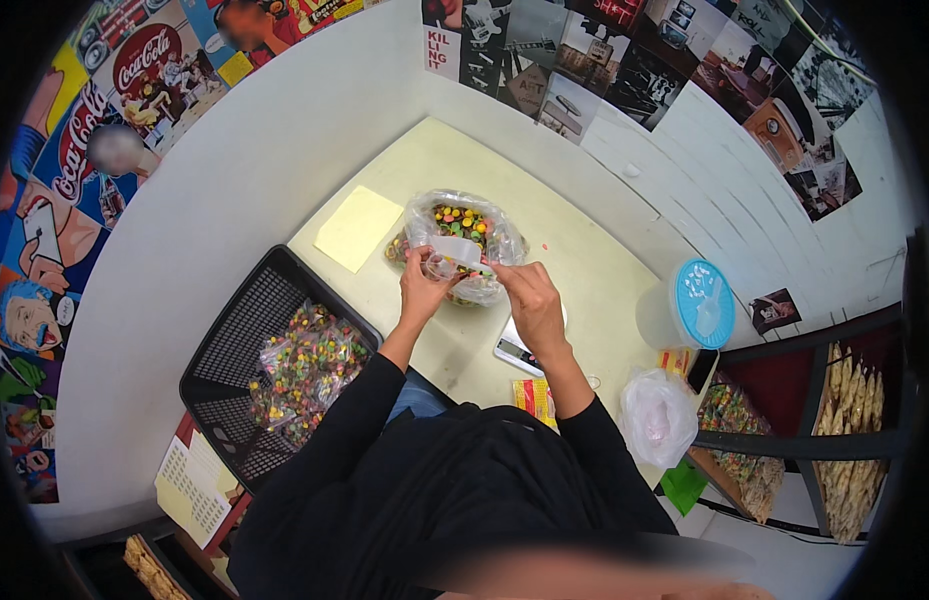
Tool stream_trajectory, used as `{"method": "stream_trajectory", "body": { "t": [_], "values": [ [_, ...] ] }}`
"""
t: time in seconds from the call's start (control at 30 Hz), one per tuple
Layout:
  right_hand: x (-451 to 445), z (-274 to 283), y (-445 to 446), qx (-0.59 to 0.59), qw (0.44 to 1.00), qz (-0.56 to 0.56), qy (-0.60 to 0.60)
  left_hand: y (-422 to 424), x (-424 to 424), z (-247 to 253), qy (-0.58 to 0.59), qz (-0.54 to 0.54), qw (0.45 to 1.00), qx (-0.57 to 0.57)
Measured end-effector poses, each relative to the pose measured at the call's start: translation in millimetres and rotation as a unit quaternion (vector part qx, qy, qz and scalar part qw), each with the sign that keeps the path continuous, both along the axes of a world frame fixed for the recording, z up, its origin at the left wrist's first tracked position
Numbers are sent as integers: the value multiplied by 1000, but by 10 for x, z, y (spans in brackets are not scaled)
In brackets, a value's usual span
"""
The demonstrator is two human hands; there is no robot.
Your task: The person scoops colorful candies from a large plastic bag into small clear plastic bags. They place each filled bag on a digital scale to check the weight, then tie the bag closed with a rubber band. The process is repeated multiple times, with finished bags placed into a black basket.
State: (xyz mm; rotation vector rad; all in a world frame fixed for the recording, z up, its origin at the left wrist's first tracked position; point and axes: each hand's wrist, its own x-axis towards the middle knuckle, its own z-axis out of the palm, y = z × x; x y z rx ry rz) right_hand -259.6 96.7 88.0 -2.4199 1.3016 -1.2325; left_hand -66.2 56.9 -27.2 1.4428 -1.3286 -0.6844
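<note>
A large clear plastic bag stands open on the pale table, full of small round candies in yellow, green, pink and brown. Over its mouth, my right hand grips a white plastic scoop, which is tilted toward the left. My left hand holds a small clear plastic container or bag right beside the scoop's edge; its exact kind is hard to tell. Below my right hand lies a white digital scale, partly covered by that hand.
Left stands a black plastic basket with filled candy packets. A yellow paper sheet lies behind it. To the right are a blue-lidded tub, a white plastic bag, a yellow-red packet and a rack of packed goods.
</note>
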Motion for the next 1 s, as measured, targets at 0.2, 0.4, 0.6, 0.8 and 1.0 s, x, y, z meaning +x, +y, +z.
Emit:
{"method": "stream_trajectory", "body": {
  "t": [0.2,0.4,0.6,0.8,1.0],
  "values": [
    [27,-92,-86,-7,1000,-18,-17,17,38,-60,62,-20,997,28],
    [97,-705,-556,13,997,-71,14,59,140,-371,111,-15,994,13],
    [169,-1241,-909,36,996,-57,58,195,173,-481,150,-4,986,70],
    [194,-1311,-864,159,984,-84,0,256,170,-549,97,-3,983,157],
    [122,-1334,-823,255,955,-111,-106,185,148,-774,91,-6,986,138]
  ]
}}
